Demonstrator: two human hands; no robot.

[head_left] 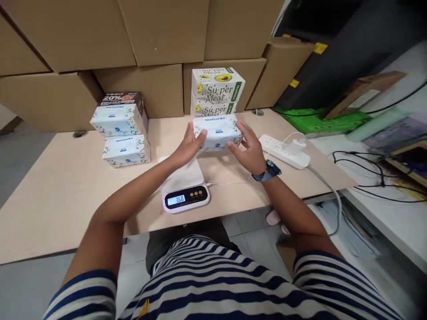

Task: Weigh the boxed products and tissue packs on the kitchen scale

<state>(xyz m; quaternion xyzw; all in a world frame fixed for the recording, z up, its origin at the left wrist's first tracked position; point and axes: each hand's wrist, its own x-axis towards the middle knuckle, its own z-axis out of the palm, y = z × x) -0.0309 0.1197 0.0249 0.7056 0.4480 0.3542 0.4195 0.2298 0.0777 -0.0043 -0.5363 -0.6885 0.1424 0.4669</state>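
Note:
Between my two hands is a white and blue tissue pack (pixel 217 131) with a floral print, raised above the table. My left hand (pixel 190 144) grips its left end, thumb across the front. The right end is held by my right hand (pixel 248 149), its thumb near the lower front edge. Below and left of the pack lies a white digital scale (pixel 185 191), its lit display reading what looks like 368; my left forearm crosses over its plate. Two similar tissue packs, an upper one (pixel 116 120) and a lower one (pixel 127 150), stand at the left.
Two Su-per Meal boxes (pixel 218 89) are stacked behind the held pack. A dark box (pixel 122 98) shows behind the left packs. Cardboard cartons (pixel 160 31) wall the back. A white power strip (pixel 283 151) with cables lies right on the wooden table (pixel 66 191).

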